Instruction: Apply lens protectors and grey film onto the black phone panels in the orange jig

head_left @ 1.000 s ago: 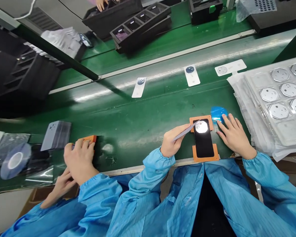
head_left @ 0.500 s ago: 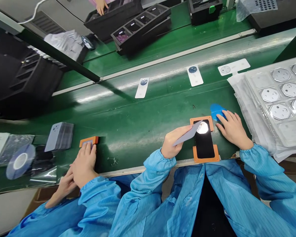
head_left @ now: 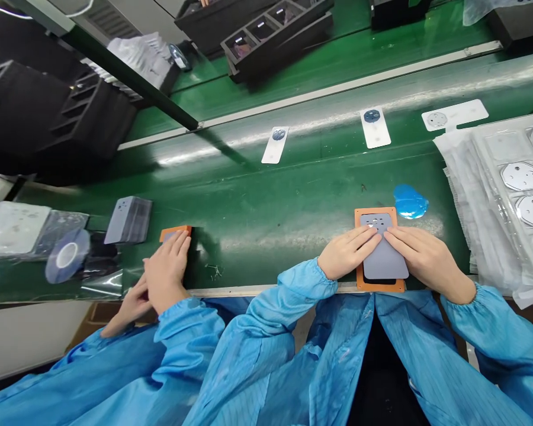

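Observation:
A grey phone back cover (head_left: pixel 384 260) lies flat in an orange jig (head_left: pixel 359 222) at the near edge of the green belt. My left hand (head_left: pixel 347 253) rests its fingertips on the cover's left side. My right hand (head_left: pixel 424 258) presses its fingers on the cover's right side. Both hands lie flat with fingers together on the cover. A blue film piece (head_left: pixel 410 202) sits on the belt just beyond the jig, free of my hands.
A co-worker's hands (head_left: pixel 163 273) press on another orange jig (head_left: pixel 175 233) at the left, beside a stack of grey covers (head_left: pixel 128 220) and a tape roll (head_left: pixel 66 255). Clear trays of silver round parts (head_left: pixel 522 189) lie at the right. White covers (head_left: pixel 375 126) ride the far belt.
My left hand has laid the grey cover down into the orange jig. My right hand left the blue film and moved onto the cover. The view shifted slightly right.

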Motion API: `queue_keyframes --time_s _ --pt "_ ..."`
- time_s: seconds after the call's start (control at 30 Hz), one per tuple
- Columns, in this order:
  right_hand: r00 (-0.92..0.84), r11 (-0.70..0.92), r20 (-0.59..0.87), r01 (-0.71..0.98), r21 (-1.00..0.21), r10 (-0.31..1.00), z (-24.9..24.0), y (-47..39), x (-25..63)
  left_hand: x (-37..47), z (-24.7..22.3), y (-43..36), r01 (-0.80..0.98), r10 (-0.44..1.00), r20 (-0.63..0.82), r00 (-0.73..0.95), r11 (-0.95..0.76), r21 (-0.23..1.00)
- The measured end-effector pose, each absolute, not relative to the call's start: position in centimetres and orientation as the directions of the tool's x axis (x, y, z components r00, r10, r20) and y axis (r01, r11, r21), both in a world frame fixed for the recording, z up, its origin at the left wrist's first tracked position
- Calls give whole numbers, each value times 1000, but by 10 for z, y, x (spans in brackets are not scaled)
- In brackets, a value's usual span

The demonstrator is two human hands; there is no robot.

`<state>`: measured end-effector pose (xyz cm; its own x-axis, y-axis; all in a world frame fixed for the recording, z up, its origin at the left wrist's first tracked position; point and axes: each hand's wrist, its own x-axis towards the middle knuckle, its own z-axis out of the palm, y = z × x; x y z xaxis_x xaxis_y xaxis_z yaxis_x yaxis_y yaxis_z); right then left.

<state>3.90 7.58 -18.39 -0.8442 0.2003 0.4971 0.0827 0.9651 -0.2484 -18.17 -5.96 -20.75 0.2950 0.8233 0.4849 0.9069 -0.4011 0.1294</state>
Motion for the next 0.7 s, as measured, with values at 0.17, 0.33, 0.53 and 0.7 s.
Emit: queue_keyframes --time_s 0.17,0.33,0.53,0.7 --pt "-853 991 506 83 -108 127 -181 76 36 -186 -213 -62 894 851 431 301 -408 183" --pt "-861 994 498 77 -83 108 -177 76 33 -191 -221 -62 882 875 382 297 -404 241" --pt "-904 994 414 73 -85 102 -187 81 33 -191 -220 -58 918 923 280 263 -329 221" --pt "-941 992 321 79 -98 107 -196 80 33 -185 -215 -57 950 924 286 254 -294 107"
